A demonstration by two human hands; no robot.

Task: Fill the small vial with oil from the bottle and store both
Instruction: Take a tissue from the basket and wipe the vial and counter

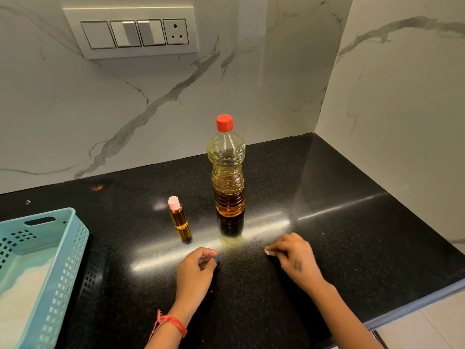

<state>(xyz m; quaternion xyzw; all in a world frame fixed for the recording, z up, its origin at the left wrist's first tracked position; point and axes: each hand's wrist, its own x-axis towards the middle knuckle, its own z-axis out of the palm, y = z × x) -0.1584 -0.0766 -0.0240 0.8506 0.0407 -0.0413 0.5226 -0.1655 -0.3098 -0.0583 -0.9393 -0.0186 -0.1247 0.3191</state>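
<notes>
Two containers: bottle [228,167] and vial [179,217], both upright on the black countertop [339,222], vial just left of bottle, apart from it.
Cut off: basket [37,260] cropped by left and bottom edges; forearms cropped at bottom edge.
Hard to make out: bases of vial and bottle merge with own reflections in the polished stone; white contents of basket blurred, not identifiable.
Hidden: right fingertips partly blurred; left palm turned inward, not visible.
Left hand [195,270]: near front of counter, fingers loosely curled, thumb near forefinger, nothing held; red thread band [173,322] on wrist.
Right hand [294,258]: back of hand up, fingers relaxed and bent down toward the counter, nothing held; contact with counter cannot be told; small dark mark on back of hand.
Vial relative to fingers: beyond left hand, slightly to its left, clear gap between.
Bottle relative to fingers: beyond both hands, roughly between them, touching neither.
Bottle contents: clear ribbed plastic, red cap [224,122] closed, amber oil filling roughly the lower part; upper part yellowish and clear.
Vial contents: amber oil nearly up to the neck, pink cap [174,202] fitted.
Basket: teal perforated plastic with handle slot, at far left of counter, well apart from vial.
Wall: white marble with grey veins; switch panel [130,32] with socket at upper left.
</notes>
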